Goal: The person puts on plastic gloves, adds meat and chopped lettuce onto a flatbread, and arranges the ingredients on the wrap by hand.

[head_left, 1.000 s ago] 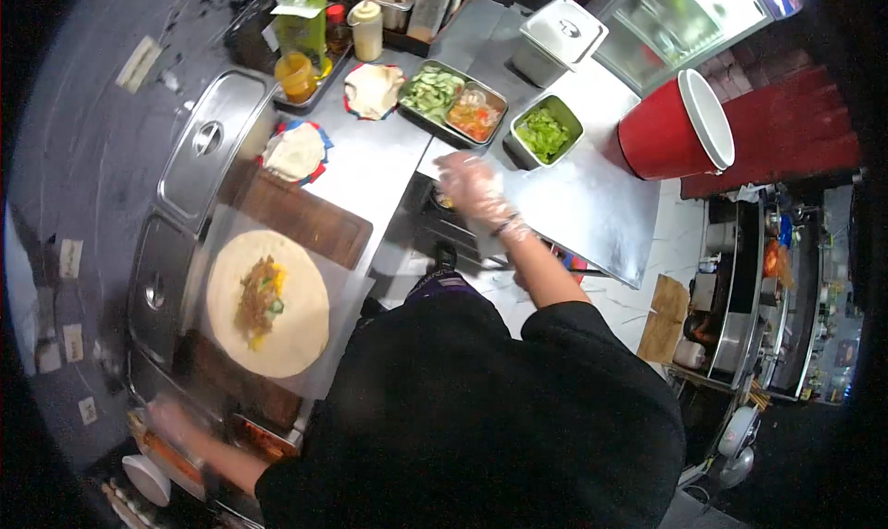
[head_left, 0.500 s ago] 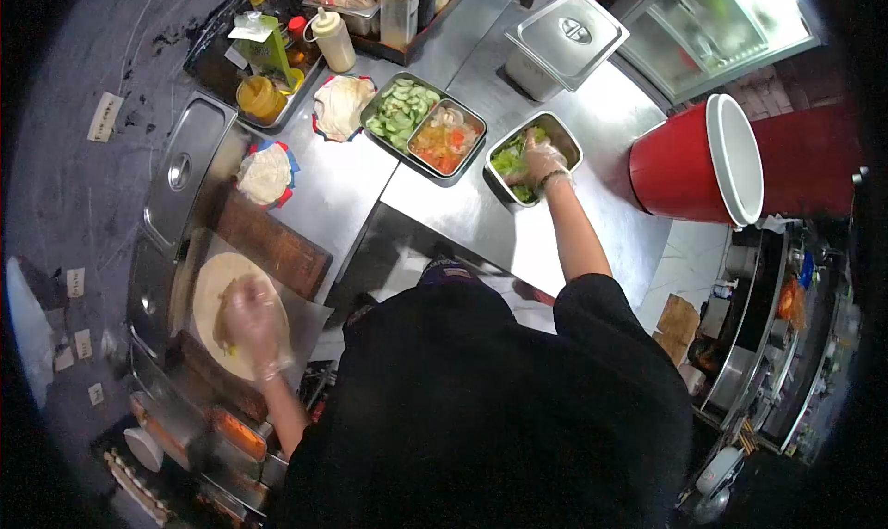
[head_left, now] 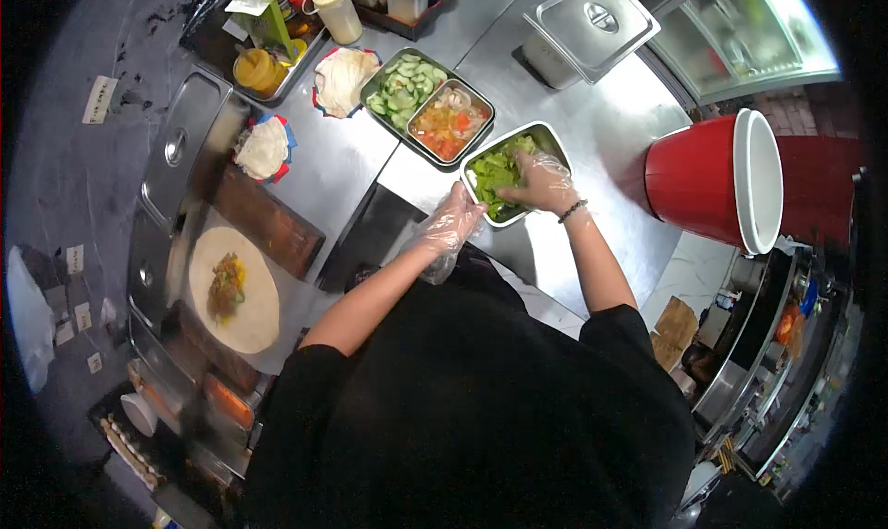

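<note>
A steel pan of green lettuce (head_left: 497, 172) sits on the counter, tilted a little. My right hand (head_left: 544, 183), in a clear plastic glove, reaches into it with the fingers apart and touching the leaves. At the pan's near left rim (head_left: 476, 199), my gloved left hand (head_left: 450, 222) has its fingers closed on the edge. Over to the left, a round flatbread (head_left: 264, 312) lies on paper on a wooden board, with a brown and yellow filling (head_left: 227, 289) along its middle.
Sliced cucumbers (head_left: 404, 89) and a smaller pan of tomato and onion (head_left: 450, 120) share a tray beside the lettuce. A lidded steel container (head_left: 592, 30) stands behind, a red bucket (head_left: 694, 182) to the right. Two cloth-covered bundles (head_left: 344, 81), a squeeze bottle (head_left: 338, 13) and a sauce jar (head_left: 259, 73) are at left.
My left hand has left the flatbread, where the filling now shows, and moved right to the lettuce pan's rim. The pan has shifted slightly nearer and turned. My right hand stays in it.
</note>
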Demonstrator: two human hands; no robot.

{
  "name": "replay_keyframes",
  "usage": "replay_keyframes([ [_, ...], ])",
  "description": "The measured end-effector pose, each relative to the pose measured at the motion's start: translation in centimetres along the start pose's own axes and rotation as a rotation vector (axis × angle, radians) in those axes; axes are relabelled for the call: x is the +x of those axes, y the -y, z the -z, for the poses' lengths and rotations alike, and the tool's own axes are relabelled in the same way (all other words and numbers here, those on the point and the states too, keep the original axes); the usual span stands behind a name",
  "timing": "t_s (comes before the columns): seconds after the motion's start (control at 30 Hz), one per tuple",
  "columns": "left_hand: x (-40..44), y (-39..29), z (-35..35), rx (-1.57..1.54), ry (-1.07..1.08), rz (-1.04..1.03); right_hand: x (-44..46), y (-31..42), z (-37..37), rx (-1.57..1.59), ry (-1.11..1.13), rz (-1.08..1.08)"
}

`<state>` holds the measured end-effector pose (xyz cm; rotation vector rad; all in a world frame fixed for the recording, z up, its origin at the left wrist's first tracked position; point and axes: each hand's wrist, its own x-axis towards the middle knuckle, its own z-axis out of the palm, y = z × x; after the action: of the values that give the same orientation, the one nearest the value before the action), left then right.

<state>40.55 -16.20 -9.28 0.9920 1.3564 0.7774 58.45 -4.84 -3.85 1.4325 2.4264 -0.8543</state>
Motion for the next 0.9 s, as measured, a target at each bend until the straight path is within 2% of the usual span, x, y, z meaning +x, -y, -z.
replay_keyframes([
  [0.03, -0.1, -0.4, -0.3, -0.092, -0.001, 0.063, 0.0, -1.1, -0.5, -0.133, -0.031, 0.054],
  [0.07, 0.0, -0.8, -0.3, -0.101, -0.005, 0.075, 0.0, -1.5, -0.4, -0.134, -0.016, 0.057],
  [0.13, 0.6, -1.2, -0.1, -0.249, -0.007, 0.108, 0.0, -1.9, 0.2, -0.202, -0.101, 0.281],
  [0.17, 1.0, -0.9, 0.0, -0.288, 0.001, 0.06, 0.8, -2.9, -0.8, -0.124, -0.066, 0.333],
  [0.27, 1.3, -1.3, 0.9, -0.276, 0.1, 0.097, 1.4, 0.0, -0.9, -0.245, 0.077, 0.289],
  [0.4, 1.5, -0.1, 0.4, -0.396, 0.026, 0.028, 3.3, -0.3, -4.0, -0.179, 0.06, 0.474],
  [0.43, 1.6, 0.1, 0.0, -0.415, 0.005, 0.012, 3.2, 0.1, -4.3, -0.154, 0.13, 0.387],
  [0.6, 1.6, 0.5, -0.2, -0.482, -0.011, -0.008, 3.5, 0.0, -3.7, -0.044, 0.246, 0.391],
  [0.7, 1.8, 0.6, 0.4, -0.46, 0.021, 0.023, 4.2, -1.4, -2.8, 0.198, 0.324, 0.336],
  [0.77, 1.7, 1.0, 1.4, -0.48, 0.137, 0.119, 4.1, -2.4, -1.8, 0.222, 0.26, 0.316],
  [0.8, 1.4, 1.4, 1.7, -0.481, 0.129, 0.106, 4.1, -2.6, -1.4, 0.251, 0.197, 0.291],
  [0.87, 0.5, 2.2, 1.8, -0.734, 0.162, -0.054, 2.3, -0.4, 1.4, 0.303, 0.292, -0.084],
  [0.9, -0.8, 1.9, 1.8, -0.684, 0.113, -0.002, 1.0, 0.9, 2.3, 0.176, 0.292, -0.009],
])
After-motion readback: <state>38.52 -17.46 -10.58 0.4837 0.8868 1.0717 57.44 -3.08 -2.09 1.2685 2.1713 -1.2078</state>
